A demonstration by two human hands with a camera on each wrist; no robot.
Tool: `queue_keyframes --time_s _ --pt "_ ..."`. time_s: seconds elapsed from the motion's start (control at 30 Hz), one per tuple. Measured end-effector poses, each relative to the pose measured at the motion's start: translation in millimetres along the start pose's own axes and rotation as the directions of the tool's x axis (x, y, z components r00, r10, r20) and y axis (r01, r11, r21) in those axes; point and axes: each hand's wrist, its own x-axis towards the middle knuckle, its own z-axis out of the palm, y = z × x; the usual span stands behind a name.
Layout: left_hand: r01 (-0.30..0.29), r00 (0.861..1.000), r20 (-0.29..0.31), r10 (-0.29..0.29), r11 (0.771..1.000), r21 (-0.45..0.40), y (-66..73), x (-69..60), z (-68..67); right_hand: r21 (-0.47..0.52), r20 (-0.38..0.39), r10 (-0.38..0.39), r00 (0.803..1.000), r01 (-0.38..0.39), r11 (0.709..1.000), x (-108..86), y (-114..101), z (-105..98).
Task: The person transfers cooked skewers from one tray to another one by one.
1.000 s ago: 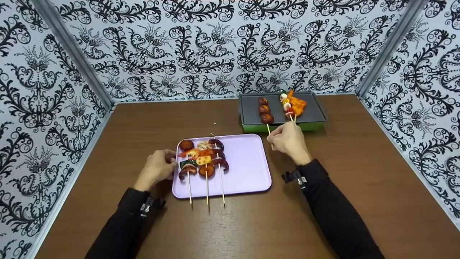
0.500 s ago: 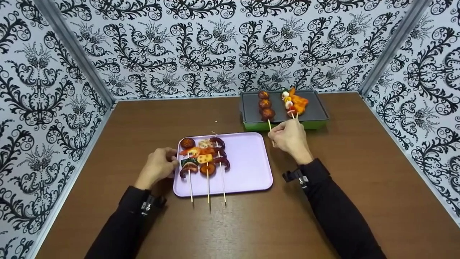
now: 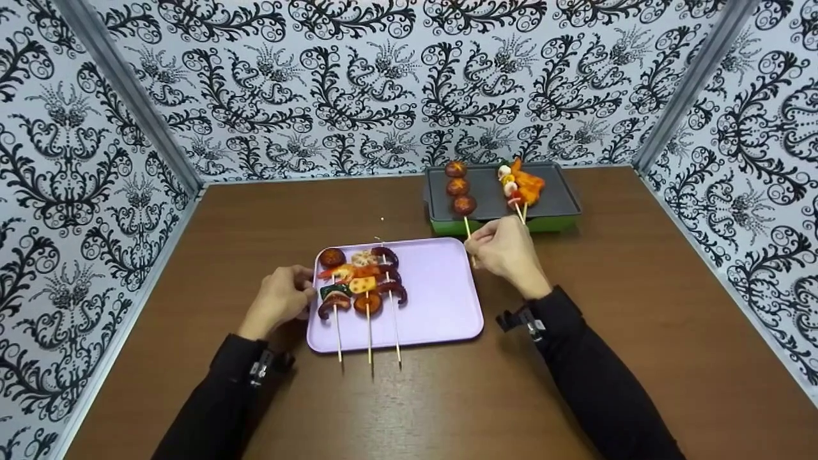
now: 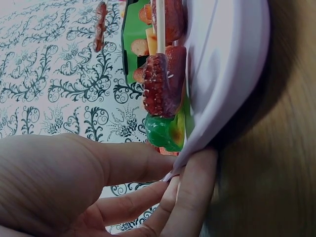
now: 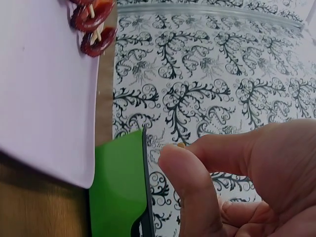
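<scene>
Left hand (image 3: 275,300): pinches the left rim of the lilac tray (image 3: 444,294).
Tray: rests on the desk (image 3: 415,409); three skewers (image 3: 363,285) lie at its left.
Ball skewer (image 3: 457,187): over the left end of the grill (image 3: 562,198), contact unclear.
Right hand (image 3: 508,252): pinches its stick.
Grill: bears a mixed skewer (image 3: 509,186) and an orange skewer (image 3: 532,187).
Progress: apparently midway; one in hand, two untouched.

Booth-like space with scroll-patterned walls (image 3: 358,83)

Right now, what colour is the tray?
The tray is plain pale lilac; the head view shows it best.
</scene>
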Motion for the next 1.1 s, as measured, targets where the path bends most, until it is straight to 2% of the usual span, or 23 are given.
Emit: queue_keyframes --time_s 0.13,0.33,0.67,0.77,0.93,1.1 --pt "0.007 1.0 0.019 -0.006 1.0 -0.027 -0.4 -0.4 1.4 0.032 0.042 0.019 0.999 -0.02 0.999 -5.4 -3.4 3.5" --pt "0.013 1.0 0.026 -0.012 1.0 -0.018 -0.5 0.3 0.9 0.075 0.11 0.037 0.993 -0.045 0.996 -10.9 -9.3 9.4" --pt "0.024 0.999 0.03 -0.023 1.0 -0.015 -0.5 0.1 -0.9 0.137 0.218 0.081 0.972 -0.113 0.984 -21.0 -20.9 20.6" --pt "0.024 0.999 0.034 -0.023 1.0 -0.019 -0.2 -0.6 -1.5 0.148 0.246 0.076 0.966 -0.115 0.982 -24.2 -22.8 23.4" --pt "-0.01 1.0 0.016 0.01 1.0 0.009 -0.1 -1.7 -2.4 0.163 0.265 0.045 0.963 -0.091 0.982 -28.8 -24.6 27.3" --pt "-0.003 1.0 0.027 0.003 1.0 0.001 1.0 -1.2 -1.5 0.153 0.28 0.043 0.959 -0.088 0.984 -34.2 -25.8 31.4"
